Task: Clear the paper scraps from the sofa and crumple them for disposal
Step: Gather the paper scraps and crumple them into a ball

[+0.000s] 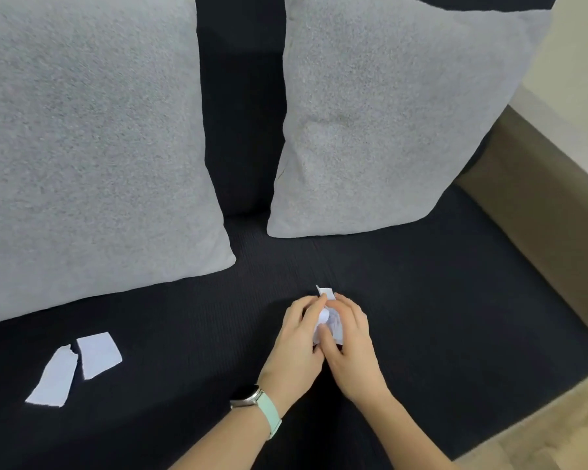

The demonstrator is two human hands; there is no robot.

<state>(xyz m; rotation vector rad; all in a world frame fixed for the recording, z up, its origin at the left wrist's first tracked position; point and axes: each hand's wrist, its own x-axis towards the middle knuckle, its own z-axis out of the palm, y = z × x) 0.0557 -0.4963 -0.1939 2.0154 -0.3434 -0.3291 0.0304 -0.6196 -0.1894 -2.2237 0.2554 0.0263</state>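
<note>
My left hand [297, 344] and my right hand [352, 347] are pressed together over the middle of the black sofa seat [455, 317], both closed around a crumpled wad of white paper [327, 318]. A small corner of it sticks out above my fingers. Most of the wad is hidden between my palms. Two flat torn white scraps lie on the seat at the left: a squarish scrap [98, 355] and a longer scrap [53, 379], side by side and almost touching.
Two large grey cushions lean against the sofa back, the left cushion [82, 147] and the right cushion [387, 113], with a dark gap between them. A brown armrest [540, 198] borders the seat on the right. Light wooden floor [540, 435] shows at the lower right.
</note>
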